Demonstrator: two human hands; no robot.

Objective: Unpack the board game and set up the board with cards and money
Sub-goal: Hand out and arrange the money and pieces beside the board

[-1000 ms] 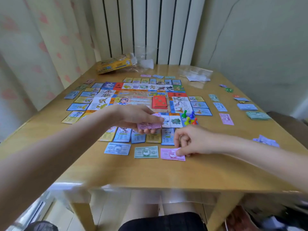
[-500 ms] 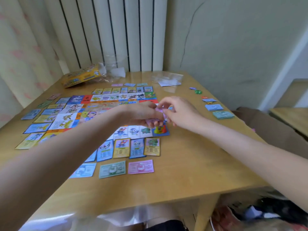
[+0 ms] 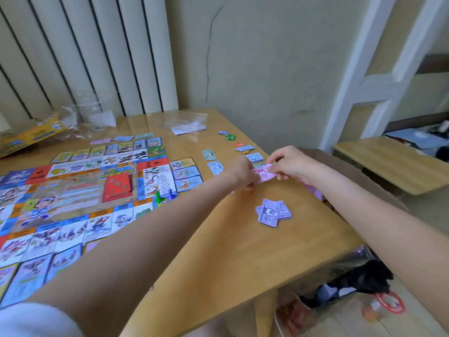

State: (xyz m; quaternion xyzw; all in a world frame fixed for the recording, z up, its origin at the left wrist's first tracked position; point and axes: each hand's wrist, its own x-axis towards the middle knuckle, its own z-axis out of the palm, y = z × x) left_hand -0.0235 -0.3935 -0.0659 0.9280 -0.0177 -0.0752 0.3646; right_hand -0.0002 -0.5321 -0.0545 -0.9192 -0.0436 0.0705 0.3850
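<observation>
Wooden surface (image 3: 226, 242) by a pale wall carries the game. Over its right side, the left hand (image 3: 243, 175) and right hand (image 3: 291, 164) both pinch pink money notes (image 3: 264, 173) between them. Just nearer lies a purple money stack (image 3: 273, 212). To the left spreads the board (image 3: 73, 198), ringed by cards (image 3: 185, 171), with a red card deck (image 3: 116, 187) and pawns (image 3: 164, 197).

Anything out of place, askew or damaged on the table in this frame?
Mostly tidy. The purple money stack near the table's right edge is fanned and skewed, not squared. Crumpled clear plastic wrap lies loose at the far edge. Both hands, left and right, hold pink bills. No damage shows.
</observation>
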